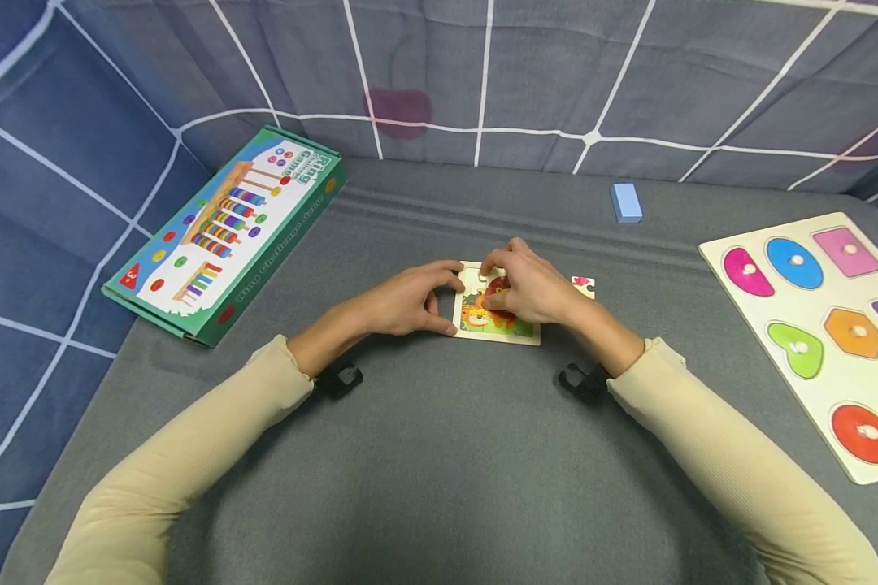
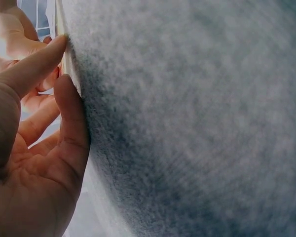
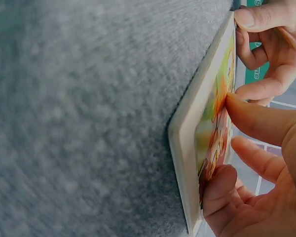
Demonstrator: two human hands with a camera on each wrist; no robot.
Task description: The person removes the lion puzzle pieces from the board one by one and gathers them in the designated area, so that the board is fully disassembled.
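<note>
On the grey cloth in the head view lies a small wooden jigsaw board (image 1: 508, 335) with a lion picture and a pale rim. My left hand (image 1: 412, 299) is at its left edge, thumb by the near corner and fingertips along the side. Over the upper middle of the board, my right hand (image 1: 530, 284) grips a puzzle piece (image 1: 496, 286) with bent thumb and fingers, hiding much of it. The right wrist view has the right thumb (image 3: 251, 116) and fingertips on the picture, low over the board. A loose puzzle piece (image 1: 584, 283) shows just past the right wrist.
A green boxed ring game (image 1: 227, 236) lies at the far left. Beyond the board sits a small blue block (image 1: 626, 203). At the right is a wooden shape board (image 1: 797, 317) with knobbed coloured shapes. Checked cloth (image 1: 527, 73) hangs behind and at the left.
</note>
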